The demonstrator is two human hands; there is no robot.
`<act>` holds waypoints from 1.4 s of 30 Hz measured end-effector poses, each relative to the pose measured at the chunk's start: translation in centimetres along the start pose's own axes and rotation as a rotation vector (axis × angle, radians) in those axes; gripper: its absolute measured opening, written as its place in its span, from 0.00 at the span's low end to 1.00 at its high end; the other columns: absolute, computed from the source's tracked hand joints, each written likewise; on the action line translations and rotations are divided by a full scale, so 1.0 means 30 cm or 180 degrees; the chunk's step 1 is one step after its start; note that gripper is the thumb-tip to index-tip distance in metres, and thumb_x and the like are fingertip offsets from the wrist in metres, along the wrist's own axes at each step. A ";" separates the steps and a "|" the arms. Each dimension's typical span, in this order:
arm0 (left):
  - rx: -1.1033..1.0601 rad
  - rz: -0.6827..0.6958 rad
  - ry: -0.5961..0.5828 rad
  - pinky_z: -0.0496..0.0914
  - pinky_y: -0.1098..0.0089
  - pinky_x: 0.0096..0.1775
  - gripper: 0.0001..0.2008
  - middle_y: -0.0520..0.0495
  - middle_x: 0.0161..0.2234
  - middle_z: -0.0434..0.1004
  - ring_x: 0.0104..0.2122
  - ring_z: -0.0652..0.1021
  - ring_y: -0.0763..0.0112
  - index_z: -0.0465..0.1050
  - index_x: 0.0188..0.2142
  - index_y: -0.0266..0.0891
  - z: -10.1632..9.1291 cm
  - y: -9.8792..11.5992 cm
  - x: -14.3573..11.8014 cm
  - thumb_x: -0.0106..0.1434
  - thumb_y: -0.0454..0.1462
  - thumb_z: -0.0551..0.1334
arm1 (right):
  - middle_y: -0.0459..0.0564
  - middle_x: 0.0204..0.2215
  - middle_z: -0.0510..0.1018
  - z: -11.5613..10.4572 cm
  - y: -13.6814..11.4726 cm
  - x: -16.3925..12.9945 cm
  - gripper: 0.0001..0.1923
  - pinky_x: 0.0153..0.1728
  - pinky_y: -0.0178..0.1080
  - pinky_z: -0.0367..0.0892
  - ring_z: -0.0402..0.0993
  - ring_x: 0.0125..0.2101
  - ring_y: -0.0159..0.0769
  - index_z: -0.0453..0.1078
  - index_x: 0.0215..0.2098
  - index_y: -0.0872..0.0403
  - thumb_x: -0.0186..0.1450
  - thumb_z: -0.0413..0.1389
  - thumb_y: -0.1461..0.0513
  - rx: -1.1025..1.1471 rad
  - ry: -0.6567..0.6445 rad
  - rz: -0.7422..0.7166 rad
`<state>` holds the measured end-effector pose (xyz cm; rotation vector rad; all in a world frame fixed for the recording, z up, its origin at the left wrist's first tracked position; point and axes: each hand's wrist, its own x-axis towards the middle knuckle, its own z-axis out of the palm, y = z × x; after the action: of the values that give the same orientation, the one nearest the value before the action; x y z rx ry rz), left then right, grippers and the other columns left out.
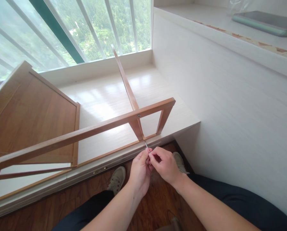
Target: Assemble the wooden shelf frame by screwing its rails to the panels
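Observation:
Close together below the wooden frame (92,130), my two hands are closed around a thin metal rod like a hex key (146,144). My left hand (140,168) pinches it near its upper end. Against it, my right hand (164,163) has thumb and finger pressed together on the lower part, which the fingers mostly hide. The rod's tip points up at the frame's lower rail, where a wooden crosspiece (125,78) meets it. I cannot tell whether the tip sits in a hole. A round bolt head (139,115) shows on the upper rail.
A wooden panel (37,118) leans at the left on the pale window ledge (105,96). Behind are barred windows (97,25). At the right a white wall (220,96) rises to a shelf with a phone (266,23). My shoes stand on the wooden floor (155,199).

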<state>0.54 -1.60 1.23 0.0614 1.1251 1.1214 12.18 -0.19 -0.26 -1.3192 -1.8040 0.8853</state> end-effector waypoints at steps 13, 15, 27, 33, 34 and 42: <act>0.0010 0.0004 -0.0030 0.66 0.74 0.30 0.22 0.51 0.27 0.74 0.26 0.72 0.77 0.77 0.34 0.35 0.002 0.010 0.011 0.47 0.46 0.78 | 0.46 0.27 0.77 0.002 0.009 0.000 0.10 0.33 0.36 0.63 0.72 0.29 0.35 0.70 0.30 0.51 0.70 0.54 0.62 -0.0023 -0.0016 0.0001; 0.0012 0.0016 -0.0012 0.66 0.75 0.30 0.21 0.51 0.28 0.75 0.26 0.72 0.77 0.78 0.35 0.35 0.000 0.008 0.013 0.47 0.46 0.77 | 0.46 0.28 0.77 0.002 0.008 0.001 0.10 0.33 0.37 0.63 0.73 0.29 0.35 0.70 0.30 0.51 0.71 0.54 0.62 -0.0018 -0.0024 -0.0026; 0.0012 0.0101 0.0099 0.65 0.74 0.30 0.22 0.49 0.27 0.75 0.26 0.72 0.76 0.78 0.35 0.34 0.010 0.018 0.005 0.46 0.45 0.78 | 0.47 0.28 0.77 0.002 0.009 0.002 0.11 0.35 0.38 0.63 0.72 0.30 0.36 0.71 0.31 0.51 0.71 0.53 0.63 0.0052 -0.0072 -0.0073; 0.0066 0.0146 0.0107 0.66 0.74 0.31 0.23 0.49 0.28 0.75 0.27 0.72 0.77 0.79 0.36 0.34 0.004 0.022 0.012 0.46 0.46 0.78 | 0.48 0.29 0.77 -0.004 0.005 0.006 0.10 0.37 0.40 0.61 0.71 0.31 0.37 0.72 0.30 0.51 0.70 0.54 0.61 0.0314 -0.0154 0.0200; 0.0102 0.0143 0.0108 0.67 0.75 0.31 0.23 0.49 0.29 0.75 0.27 0.72 0.77 0.79 0.37 0.34 0.002 0.022 0.017 0.47 0.46 0.78 | 0.48 0.29 0.77 -0.005 0.004 0.007 0.10 0.37 0.40 0.61 0.70 0.31 0.37 0.72 0.30 0.51 0.69 0.54 0.61 0.0390 -0.0152 0.0299; 0.0275 0.0162 -0.0025 0.62 0.73 0.18 0.19 0.57 0.18 0.61 0.18 0.65 0.76 0.73 0.30 0.36 0.005 0.017 0.049 0.50 0.47 0.75 | 0.48 0.25 0.75 0.047 0.002 0.032 0.16 0.19 0.34 0.61 0.67 0.21 0.32 0.70 0.31 0.54 0.68 0.53 0.51 0.1727 -0.0517 0.1475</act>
<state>0.28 -0.20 0.60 0.1624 1.1702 1.1164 10.79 0.60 -0.86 -1.3375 -1.2372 1.6376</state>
